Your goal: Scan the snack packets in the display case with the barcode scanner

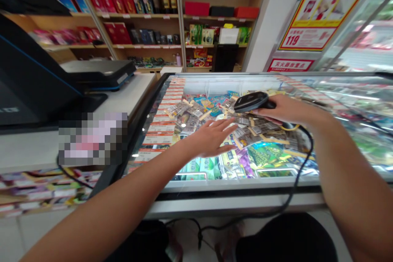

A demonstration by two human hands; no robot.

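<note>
Head view, hands over a chest freezer (215, 206). R hand (290, 108) is closed round a black scanner (251, 101), held above the mid part of the freezer, its head pointing toward the L edge. A black cable (297, 188) runs from the scanner down across the front edge, nr the legs. L hand (211, 137) is empty, fingers spread wide, betw. the scanner and the front L corner; can't tell if it touches anything.

Contents: brown packets (194, 109) w/ barcodes, mid freezer; pale green packets (196, 168) w/ green Chinese characters, blurred, along the front edge; a brighter green packet (267, 153) to their R. Price labels (159, 138), orange & white, line the L edge; small print illegible.

Surroundings: counter (27, 147) beyond the freezer's L edge, w/ scale (101, 69) nr its back R corner. Behind the freezer's back edge, a red/yellow poster (310, 37) reads "119" in bold; red-bordered sign (291, 64) below it reads "灭火器放置点". Shelves at back carry bottles (166, 0); labels too small to read.
</note>
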